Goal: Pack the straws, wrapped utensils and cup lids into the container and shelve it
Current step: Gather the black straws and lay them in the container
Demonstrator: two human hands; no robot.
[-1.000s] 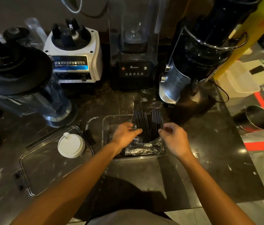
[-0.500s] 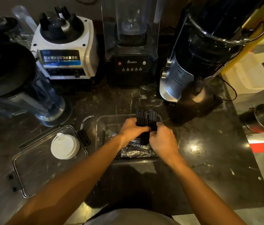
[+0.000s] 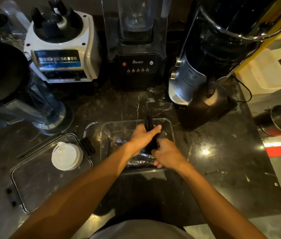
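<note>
Gathering the black straws (image 3: pixel 148 124) into one tight bundle, I curl my left hand (image 3: pixel 142 138) round their upper part while my right hand (image 3: pixel 166 155) grips the lower end, so none splay out as they go down. The bundle stands inside the clear container (image 3: pixel 170 128), which sits at twelve o'clock from my body. Foil-wrapped utensils (image 3: pixel 140 160) already lie along its near wall, so I judge the straws belong beside them. At nine o'clock of the container, the white cup lids (image 3: pixel 67 156) rest on the container's lid (image 3: pixel 32 180), within easy reach for packing next.
</note>
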